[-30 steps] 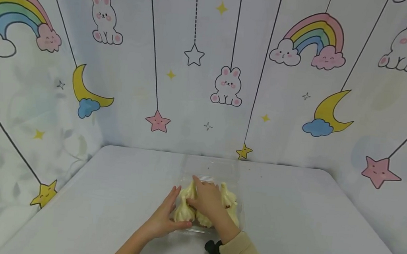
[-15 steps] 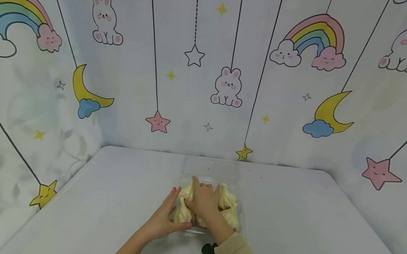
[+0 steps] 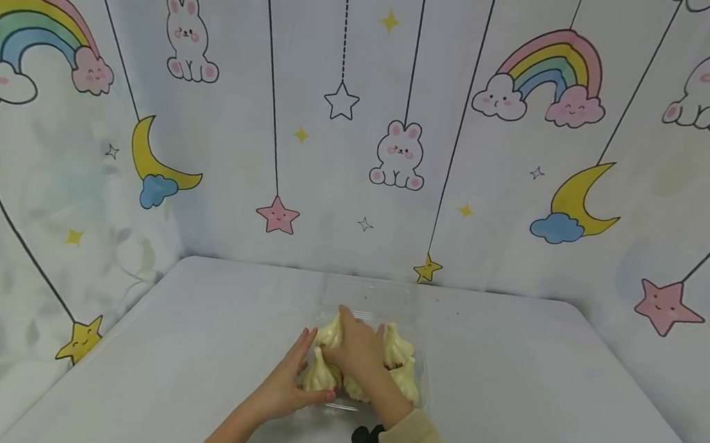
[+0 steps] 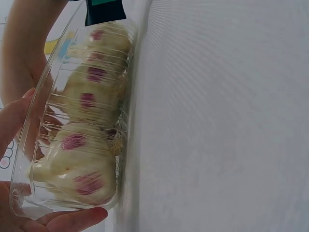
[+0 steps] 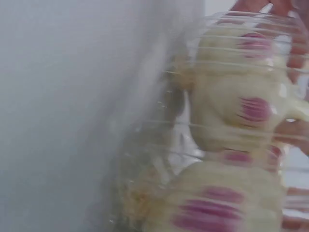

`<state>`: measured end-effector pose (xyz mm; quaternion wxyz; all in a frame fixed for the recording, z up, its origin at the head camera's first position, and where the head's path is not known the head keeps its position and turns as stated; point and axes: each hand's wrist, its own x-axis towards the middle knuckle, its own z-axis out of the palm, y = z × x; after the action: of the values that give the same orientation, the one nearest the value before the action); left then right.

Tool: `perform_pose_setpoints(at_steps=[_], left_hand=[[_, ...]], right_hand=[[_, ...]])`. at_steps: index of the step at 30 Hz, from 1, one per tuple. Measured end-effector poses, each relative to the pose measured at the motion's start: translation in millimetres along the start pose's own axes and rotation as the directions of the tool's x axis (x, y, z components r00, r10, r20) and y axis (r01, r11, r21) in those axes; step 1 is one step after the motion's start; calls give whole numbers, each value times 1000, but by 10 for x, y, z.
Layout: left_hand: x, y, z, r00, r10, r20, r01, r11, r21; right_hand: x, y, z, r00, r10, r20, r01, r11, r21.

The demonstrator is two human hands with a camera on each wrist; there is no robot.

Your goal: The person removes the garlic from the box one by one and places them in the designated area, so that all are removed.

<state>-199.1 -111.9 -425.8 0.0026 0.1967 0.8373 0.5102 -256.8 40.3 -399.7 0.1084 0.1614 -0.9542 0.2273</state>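
Note:
Several pale garlic bulbs with purple patches stand in a clear plastic box [image 3: 349, 408], stems up. My left hand [image 3: 282, 386] holds the box's front left corner, thumb along the front and fingers up the left side. Reaching in from the right, my right hand [image 3: 362, 347] grips the back left garlic bulb [image 3: 327, 334], thumb at its front and index finger behind; its other fingertips are hidden. A front left bulb [image 3: 319, 375] sits between both hands. Two bulbs stand on the right, one a back bulb [image 3: 396, 348]. Through the box wall [image 4: 21, 164], the left wrist view shows purple patches.
The open clear lid [image 3: 369, 296] lies behind the box, towards the table's back edge. A black device [image 3: 367, 442] sits at my right wrist, by the cream sleeve [image 3: 422, 442]. White table [image 3: 221, 329] surrounds the box; a patterned cloth [image 3: 227, 170] hangs behind.
My right hand has shifted slightly among the bulbs, and the right-hand bulbs show more fully than a second ago. The left hand keeps its place on the box.

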Motion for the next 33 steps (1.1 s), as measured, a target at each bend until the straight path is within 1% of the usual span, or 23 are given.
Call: perform_pose_setpoints(at_steps=[3,8,11,17,20,28,30,33], left_hand=[[-2,-7,4,1000,1,-2,-1,1000,-2],[6,-6,5,1000,-9,-5,9,1000,3],[12,-2,3,1000,-16,-4,16,1000,7],[10,2,5,1000,-13,-2,13,1000,11],[9,3,12,1000,-7,-3,7,1000,11],[5,5,9,1000,-14,6,14,1000,9],[3,9,3,1000,-16,4,16,1000,7],[2,14,-2,1000,-14,3,14,1000,3]], right_hand=[[-13,7,-53,999,-16,-32,18,996,84],[-10,46,-137,998,-22,-51,32,975,219],[-7,81,-172,999,-21,-41,32,957,287],[-16,147,-216,996,-69,-54,85,908,410],[-32,158,-252,996,-82,-44,93,885,456],[-87,183,-360,995,-94,-35,98,841,532],[-93,198,-380,996,-85,-34,90,835,542],[-102,229,-402,997,-70,-42,81,840,537]])
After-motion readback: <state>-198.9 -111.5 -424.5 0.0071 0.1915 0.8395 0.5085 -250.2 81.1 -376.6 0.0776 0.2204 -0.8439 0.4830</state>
